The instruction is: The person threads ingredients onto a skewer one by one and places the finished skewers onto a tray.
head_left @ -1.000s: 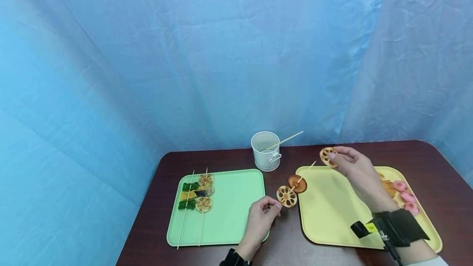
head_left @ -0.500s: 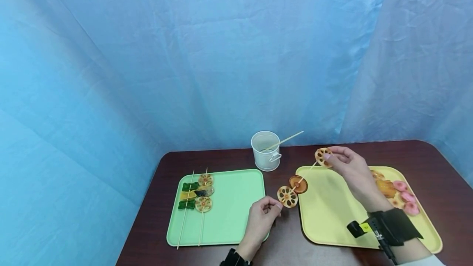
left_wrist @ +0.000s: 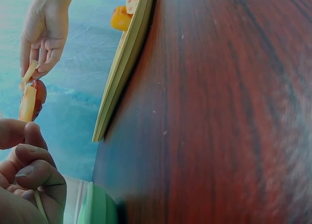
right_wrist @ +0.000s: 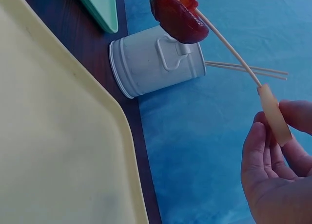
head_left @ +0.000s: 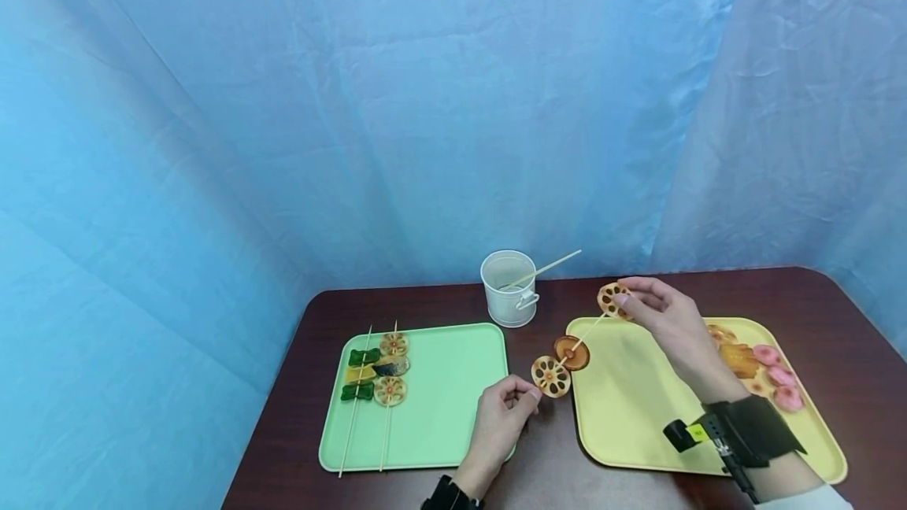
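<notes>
My left hand [head_left: 499,423] pinches the lower end of a bamboo skewer [head_left: 588,331], which slants up to the right between the two trays. Threaded on it, just beyond my fingertips, is a lotus root slice [head_left: 550,377], followed by a brown mushroom cap [head_left: 571,353]. At the upper end, my right hand [head_left: 673,329] holds another lotus root slice [right_wrist: 274,117] between thumb and fingers. The skewer's tip meets that slice's edge in the right wrist view, where the glossy mushroom [right_wrist: 179,17] sits lower down the stick.
On the green tray [head_left: 453,400] at left lie two filled skewers [head_left: 360,384]. A yellow tray [head_left: 638,423] at right bears pink rings [head_left: 782,377] and other food pieces [head_left: 738,360]. Behind stands a white bucket [head_left: 512,305] with skewers in it.
My right hand has moved left and brought its lotus root slice from beside the skewer to the skewer's tip. The left hand has stayed nearly still.
</notes>
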Action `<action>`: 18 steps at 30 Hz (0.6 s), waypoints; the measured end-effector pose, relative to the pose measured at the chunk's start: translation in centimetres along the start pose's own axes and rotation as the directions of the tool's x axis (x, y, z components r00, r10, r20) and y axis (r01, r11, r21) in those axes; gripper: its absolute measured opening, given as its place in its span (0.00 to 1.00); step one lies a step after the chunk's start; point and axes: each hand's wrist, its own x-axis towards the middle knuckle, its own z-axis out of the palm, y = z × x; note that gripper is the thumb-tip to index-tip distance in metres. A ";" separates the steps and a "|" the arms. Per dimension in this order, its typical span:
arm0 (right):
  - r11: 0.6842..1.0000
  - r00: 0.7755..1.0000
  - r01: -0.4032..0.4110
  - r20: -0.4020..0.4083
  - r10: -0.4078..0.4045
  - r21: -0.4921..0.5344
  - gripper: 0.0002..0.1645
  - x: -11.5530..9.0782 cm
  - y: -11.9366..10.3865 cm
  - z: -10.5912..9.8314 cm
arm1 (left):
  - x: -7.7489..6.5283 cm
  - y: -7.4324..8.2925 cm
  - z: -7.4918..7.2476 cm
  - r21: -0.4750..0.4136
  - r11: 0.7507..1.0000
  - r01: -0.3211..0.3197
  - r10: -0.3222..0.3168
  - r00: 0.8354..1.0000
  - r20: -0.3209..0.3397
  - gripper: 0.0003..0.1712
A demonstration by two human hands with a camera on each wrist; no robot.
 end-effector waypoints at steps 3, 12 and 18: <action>1.000 1.000 0.003 0.021 -0.003 -0.022 0.34 -0.1 -0.2 0.0 | 0.0 0.0 0.1 0.003 1.000 -0.001 0.001 1.000 -0.004 0.09; 0.999 0.999 -0.014 0.037 0.015 -0.037 0.36 -0.2 -0.2 0.5 | 0.0 0.1 0.1 0.000 1.000 -0.007 0.007 1.000 -0.007 0.09; 1.000 0.999 -0.024 0.044 0.024 0.012 0.39 -0.4 -0.2 1.2 | 0.0 0.1 0.2 -0.004 1.000 -0.004 0.004 1.000 -0.018 0.09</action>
